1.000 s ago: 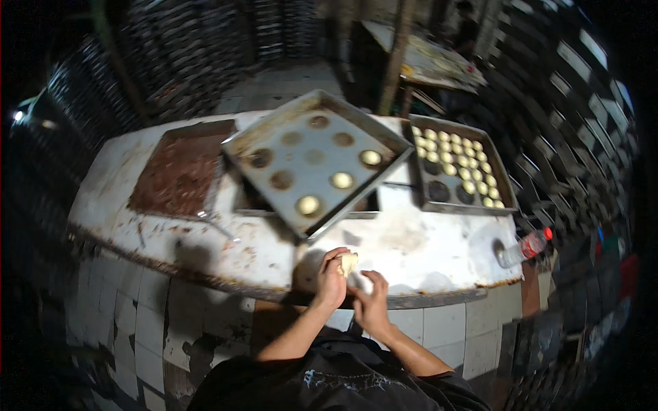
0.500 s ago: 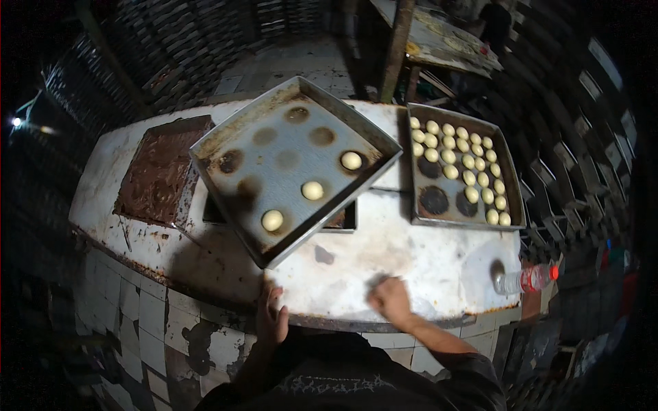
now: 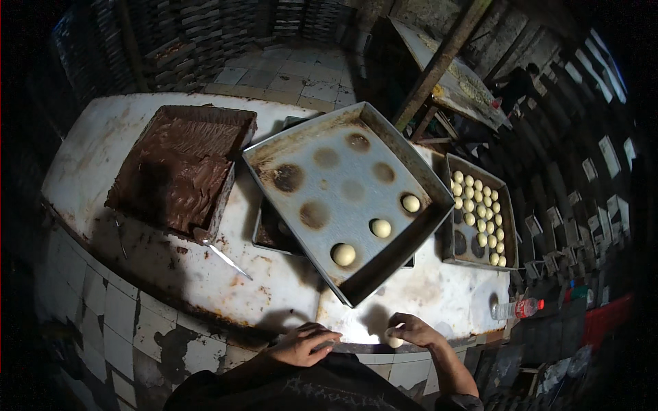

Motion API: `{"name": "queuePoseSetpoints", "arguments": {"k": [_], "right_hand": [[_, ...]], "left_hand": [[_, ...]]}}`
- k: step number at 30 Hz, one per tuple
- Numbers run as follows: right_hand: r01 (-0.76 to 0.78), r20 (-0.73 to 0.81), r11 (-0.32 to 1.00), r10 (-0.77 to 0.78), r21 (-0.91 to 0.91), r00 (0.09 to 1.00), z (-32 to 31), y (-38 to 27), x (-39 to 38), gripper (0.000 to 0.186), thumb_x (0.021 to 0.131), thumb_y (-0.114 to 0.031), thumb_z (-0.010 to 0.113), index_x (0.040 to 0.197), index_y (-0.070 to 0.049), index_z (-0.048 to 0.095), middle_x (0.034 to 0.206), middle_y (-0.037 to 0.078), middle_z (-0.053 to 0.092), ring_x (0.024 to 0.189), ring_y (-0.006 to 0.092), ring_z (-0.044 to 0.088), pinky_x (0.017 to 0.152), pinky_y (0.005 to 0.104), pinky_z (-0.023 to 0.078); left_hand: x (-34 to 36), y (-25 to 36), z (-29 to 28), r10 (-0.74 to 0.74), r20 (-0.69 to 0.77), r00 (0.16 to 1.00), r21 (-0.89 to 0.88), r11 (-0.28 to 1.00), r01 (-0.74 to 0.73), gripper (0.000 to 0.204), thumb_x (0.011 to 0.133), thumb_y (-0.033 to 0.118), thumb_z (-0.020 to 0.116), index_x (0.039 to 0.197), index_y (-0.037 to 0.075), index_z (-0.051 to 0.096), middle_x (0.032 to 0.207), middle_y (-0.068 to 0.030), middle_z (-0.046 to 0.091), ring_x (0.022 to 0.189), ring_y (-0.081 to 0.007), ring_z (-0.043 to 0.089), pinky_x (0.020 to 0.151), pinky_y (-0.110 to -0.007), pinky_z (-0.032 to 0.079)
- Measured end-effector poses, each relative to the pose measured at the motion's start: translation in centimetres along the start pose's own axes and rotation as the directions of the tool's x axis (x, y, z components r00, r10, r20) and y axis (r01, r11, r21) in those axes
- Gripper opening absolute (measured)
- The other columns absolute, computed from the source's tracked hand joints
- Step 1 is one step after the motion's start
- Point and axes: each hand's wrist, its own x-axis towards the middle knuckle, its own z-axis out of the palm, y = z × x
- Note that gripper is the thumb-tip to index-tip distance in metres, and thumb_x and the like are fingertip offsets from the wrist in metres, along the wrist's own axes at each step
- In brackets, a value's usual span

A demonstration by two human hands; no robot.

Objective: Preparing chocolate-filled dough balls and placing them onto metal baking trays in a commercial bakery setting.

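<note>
At the table's front edge my right hand [image 3: 418,332] pinches a pale dough ball [image 3: 394,338] in its fingertips. Beside it, to the left, my left hand [image 3: 305,344] is palm down with fingers loosely stretched out, and nothing shows in it. In front of both hands a square metal baking tray [image 3: 353,190] lies turned cornerwise. Three dough balls, such as this one [image 3: 380,228], form a row along its near right side; dark round stains mark its bottom. Another tray lies underneath, mostly hidden.
To the left stands a pan of brown chocolate-like spread [image 3: 175,175], a pale-handled spreading tool [image 3: 229,262] by its near corner. Farther right is a tray [image 3: 504,264] holding many dough balls. A plastic bottle [image 3: 510,309] lies near the table's right edge. Behind, a wooden post [image 3: 442,65] leans.
My right hand, blurred on the tabletop before, now lifts a dough ball at the edge. My left hand has turned inward toward it. The view has swung left.
</note>
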Motion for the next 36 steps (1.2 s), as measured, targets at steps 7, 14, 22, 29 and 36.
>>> {"name": "queuePoseSetpoints", "arguments": {"k": [7,14,22,29,36], "right_hand": [[0.413,-0.225,0.725,-0.606,-0.552,0.763,-0.1,-22.2,16.1,0.023,0.075,-0.014,0.062,0.090,0.000,0.052,0.084,0.016,0.055,0.081,0.0291,0.055,0.073,0.0369,0.045],[0.154,-0.155,0.513,-0.509,-0.845,0.847,0.0,-17.1,26.0,0.051,0.076,-0.030,0.066,0.112,-0.001,0.044,0.105,0.022,0.051,0.094,0.0369,0.054,0.088,0.0397,0.043],[0.277,-0.578,0.792,-0.593,-0.544,0.560,-15.8,-16.4,13.1,0.041,0.083,-0.032,0.058,0.106,0.002,0.055,0.103,0.023,0.058,0.093,0.0345,0.058,0.078,0.0385,0.046],[-0.411,-0.832,0.786,-0.222,-0.461,0.507,-39.4,7.9,15.7,0.026,0.078,-0.017,0.055,0.095,0.001,0.059,0.088,0.023,0.063,0.083,0.0396,0.060,0.073,0.0420,0.048],[-0.100,-0.723,0.915,-0.238,-0.391,0.648,-37.2,7.0,15.5,0.029,0.071,-0.022,0.062,0.076,0.006,0.056,0.078,0.024,0.061,0.075,0.0358,0.060,0.064,0.0421,0.046]], "left_hand": [[-2.9,-0.9,-1.2,0.026,-0.127,0.992,-0.071,0.997,-0.035,0.032,0.081,0.014,0.060,0.112,0.005,0.054,0.105,-0.0120,0.059,0.095,-0.0278,0.057,0.085,-0.039,0.044],[-4.6,-0.2,-1.6,-0.271,-0.205,0.941,-0.222,0.949,0.225,0.032,0.079,0.011,0.062,0.110,0.006,0.055,0.103,-0.0117,0.061,0.096,-0.0274,0.058,0.086,-0.038,0.044],[-1.0,0.6,2.9,-0.298,-0.215,0.930,-0.418,0.889,0.188,0.034,0.081,0.006,0.058,0.114,0.000,0.052,0.105,-0.0101,0.062,0.099,-0.0201,0.058,0.088,-0.030,0.042],[1.1,0.4,14.0,-0.633,-0.420,0.651,-0.827,0.562,0.012,0.033,0.088,0.025,0.052,0.105,-0.002,0.054,0.098,-0.0155,0.062,0.098,-0.0240,0.058,0.094,-0.040,0.038],[5.9,6.8,16.9,-0.538,-0.524,0.660,-0.422,0.837,0.348,0.040,0.091,0.035,0.045,0.100,-0.003,0.056,0.094,-0.0160,0.063,0.097,-0.0260,0.059,0.094,-0.042,0.038]]}}
